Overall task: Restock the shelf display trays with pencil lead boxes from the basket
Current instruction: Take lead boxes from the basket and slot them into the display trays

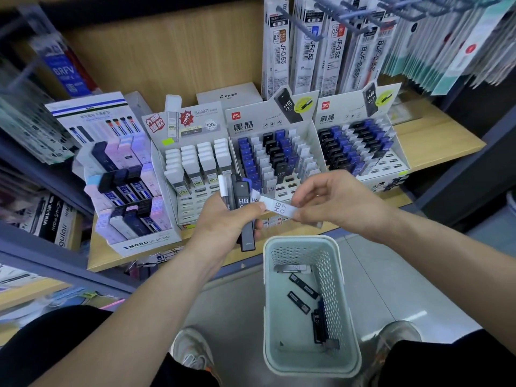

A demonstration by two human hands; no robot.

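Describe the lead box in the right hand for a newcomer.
Above the floor basket, two hands meet. The right hand pinches a white lead box beside the bunch in the left hand. Unlike those upright boxes, it lies sideways, printed HB 07.

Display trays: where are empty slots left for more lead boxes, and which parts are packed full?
Empty slots run along the front rows of the white-box tray, the middle Deli tray and the right Deli tray. Bare shelf lies right of that tray. The MONO tray and all back rows look packed.
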